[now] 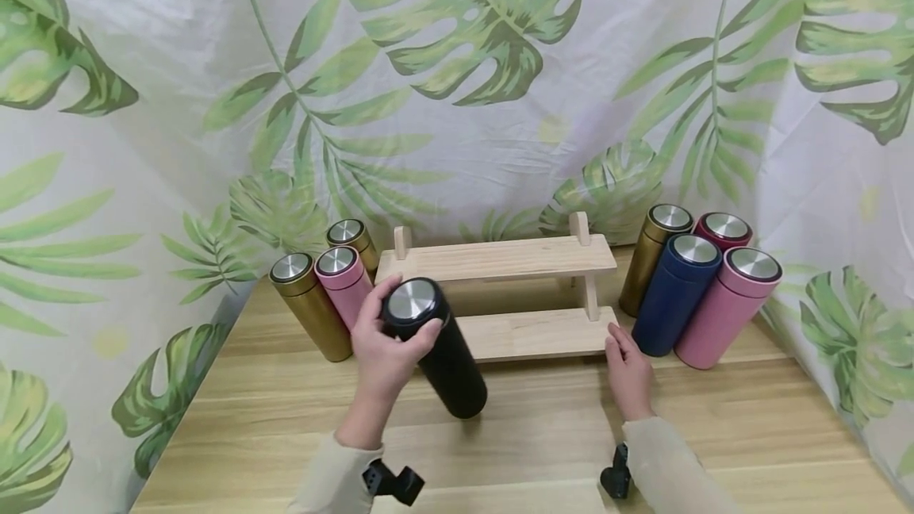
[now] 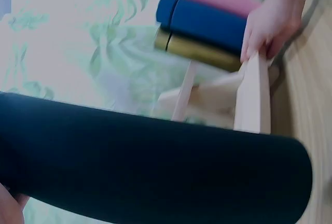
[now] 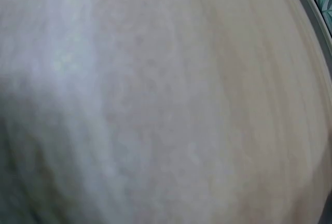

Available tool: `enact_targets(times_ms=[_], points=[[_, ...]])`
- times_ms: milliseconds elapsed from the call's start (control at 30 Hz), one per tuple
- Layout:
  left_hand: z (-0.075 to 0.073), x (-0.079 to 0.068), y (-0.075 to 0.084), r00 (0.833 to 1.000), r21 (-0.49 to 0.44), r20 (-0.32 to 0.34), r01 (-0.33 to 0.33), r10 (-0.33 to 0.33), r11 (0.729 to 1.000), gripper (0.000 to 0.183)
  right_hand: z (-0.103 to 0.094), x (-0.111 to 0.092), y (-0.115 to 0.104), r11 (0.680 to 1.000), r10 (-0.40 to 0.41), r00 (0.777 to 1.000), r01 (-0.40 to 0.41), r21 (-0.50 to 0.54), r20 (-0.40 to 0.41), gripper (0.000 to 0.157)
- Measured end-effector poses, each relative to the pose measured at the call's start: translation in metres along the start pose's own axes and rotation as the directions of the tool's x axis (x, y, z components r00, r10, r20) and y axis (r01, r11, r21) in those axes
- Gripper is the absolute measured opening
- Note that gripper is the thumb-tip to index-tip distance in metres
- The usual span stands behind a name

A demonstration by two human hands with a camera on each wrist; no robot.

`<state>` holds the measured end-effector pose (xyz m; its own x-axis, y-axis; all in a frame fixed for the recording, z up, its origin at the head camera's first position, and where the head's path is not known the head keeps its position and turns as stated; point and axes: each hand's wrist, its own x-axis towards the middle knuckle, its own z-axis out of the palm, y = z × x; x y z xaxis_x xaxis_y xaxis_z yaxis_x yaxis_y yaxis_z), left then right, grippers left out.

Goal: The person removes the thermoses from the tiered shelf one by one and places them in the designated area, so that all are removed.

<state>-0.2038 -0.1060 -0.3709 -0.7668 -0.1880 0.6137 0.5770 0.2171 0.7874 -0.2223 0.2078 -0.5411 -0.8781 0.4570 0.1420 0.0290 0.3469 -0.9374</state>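
My left hand (image 1: 385, 351) grips a black thermos flask (image 1: 453, 363) around its top, thumb and fingers on either side of the silver-topped lid. The flask leans, its base toward the lower right, in front of a two-tier wooden rack (image 1: 528, 335). Across the left wrist view, the flask's dark body (image 2: 155, 167) hides part of the rack. My right hand (image 1: 630, 371) holds the right end of the lower tier; in the left wrist view the right hand's fingers (image 2: 254, 40) bend over that end. Only blurred wood grain of the table (image 3: 207, 105) fills most of the right wrist view.
Left of the rack stand a gold flask (image 1: 314, 312), a pink flask (image 1: 344, 280) and a smaller gold one (image 1: 353, 238). At its right are a gold flask (image 1: 646, 268), a blue flask (image 1: 674, 300), a red flask (image 1: 728, 230) and a pink flask (image 1: 728, 312). A leaf-print cloth (image 1: 500, 141) hangs behind.
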Motion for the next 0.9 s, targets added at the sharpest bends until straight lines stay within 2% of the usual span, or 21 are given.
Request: enact_targets(times_ms=[133,267,367,467,600,733,900], points=[[-0.034,0.001,-0.001,0.997,0.093,-0.058,-0.046,0.052,0.995,0.064,0.001,-0.001,0.001,1.0,0.003,1.0,-0.003,0.001,-0.002,0.037],[-0.066,0.003,0.0,0.988,0.196,-0.15,-0.014,0.044,0.981,0.063,0.002,-0.002,0.002,1.0,0.009,1.0,-0.009,0.004,0.0,0.037],[-0.086,0.006,-0.001,0.969,0.284,-0.245,0.035,0.037,0.958,0.062,0.001,-0.002,0.002,1.0,0.011,1.0,-0.011,0.01,0.002,0.037],[-0.101,0.009,-0.002,0.937,0.312,-0.347,0.078,0.037,0.947,0.061,0.0,-0.003,0.003,1.0,0.007,1.0,-0.007,0.01,0.003,0.037],[-0.11,0.014,0.0,0.896,0.297,-0.444,0.125,0.021,0.947,0.06,-0.001,-0.003,0.002,1.0,0.005,1.0,-0.005,0.01,-0.003,0.037],[-0.11,0.017,0.001,0.877,0.289,-0.48,0.184,-0.024,0.939,0.06,-0.001,-0.003,0.002,1.0,0.011,1.0,-0.011,0.008,-0.009,0.037],[-0.117,0.023,-0.025,0.855,0.307,-0.514,0.255,-0.066,0.917,0.064,-0.001,-0.001,0.001,1.0,0.015,1.0,-0.015,-0.001,0.011,0.039]])
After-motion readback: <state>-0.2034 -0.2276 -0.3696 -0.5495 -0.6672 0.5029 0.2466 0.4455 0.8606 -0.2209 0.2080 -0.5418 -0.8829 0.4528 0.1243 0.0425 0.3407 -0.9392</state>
